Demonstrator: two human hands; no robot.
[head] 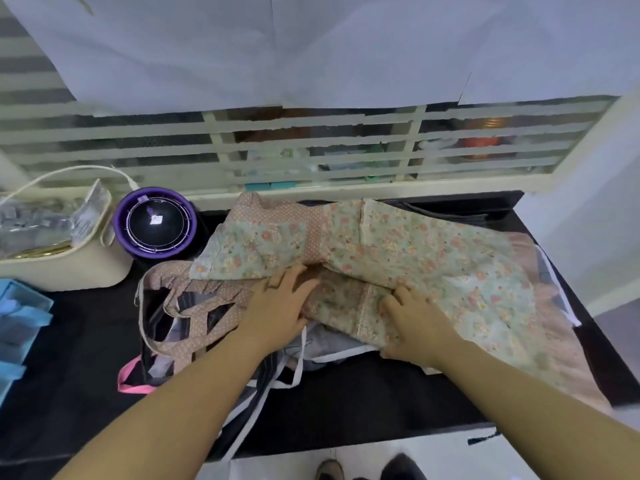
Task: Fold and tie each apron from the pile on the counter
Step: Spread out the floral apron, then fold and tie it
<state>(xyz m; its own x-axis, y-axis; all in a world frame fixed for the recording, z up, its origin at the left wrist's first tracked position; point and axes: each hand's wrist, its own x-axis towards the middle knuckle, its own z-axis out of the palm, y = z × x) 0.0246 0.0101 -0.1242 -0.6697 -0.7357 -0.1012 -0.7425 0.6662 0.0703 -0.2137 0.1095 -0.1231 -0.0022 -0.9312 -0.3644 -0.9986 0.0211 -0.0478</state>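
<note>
While my left hand point(280, 306) lies flat with its fingers straight, it presses down on the flowered apron point(415, 251) near the middle of the cloth, just where one flap is folded over another. My right hand point(412, 323) sits near it, to the right, with fingers bent over the lace-trimmed edge and the thumb at the near edge of the same fold, so it grips the apron there. Both hands touch the cloth and do not touch each other. The flowered apron is spread across the right half of the black table point(346, 403), reaching from the back edge by the window bars point(277, 143) to the front right corner. It lies on top of the pile point(325, 344) of other aprons, whose grey cloth and white-edged ties show under my wrists. Its dotted straps point(166, 278) trail in loops to the left of my left hand, over dark cloth, and a pink strap point(136, 388) from the pile lies nearer to me on that side. Well to the left at the back stands a purple bowl point(155, 221), and just beside it a cream bag point(69, 268); a blue box point(20, 317) is at the left edge. Below the table front the toe of a shoe point(329, 469) shows on the floor.
</note>
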